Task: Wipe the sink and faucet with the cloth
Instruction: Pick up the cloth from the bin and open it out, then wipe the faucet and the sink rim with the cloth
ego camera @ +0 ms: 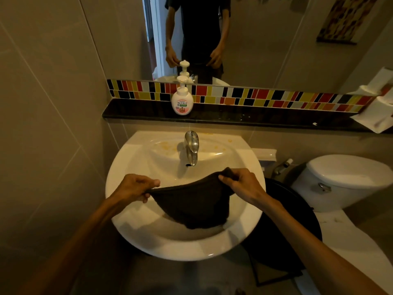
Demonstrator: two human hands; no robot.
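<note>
Over sink (136, 226), cloth (191, 201) pinched between fingers (148, 184).

The dark cloth (197, 201) hides the sink's (136, 237) drain and much of the bowl. The soap bottle's (182, 101) label is too small to read. At the right edge, white paper packets (378, 107) are cut off, and the mirror (265, 39) crops the reflected person above the shoulders.

Both forearms are showing bare from the lower edge of the view up to the hands, the left hand (136, 187) and the right hand (244, 185), with no sleeve, watch or ring visible. In the mirror (265, 39) the person is wearing a dark short-sleeved top and, it seems, dark shorts.
</note>
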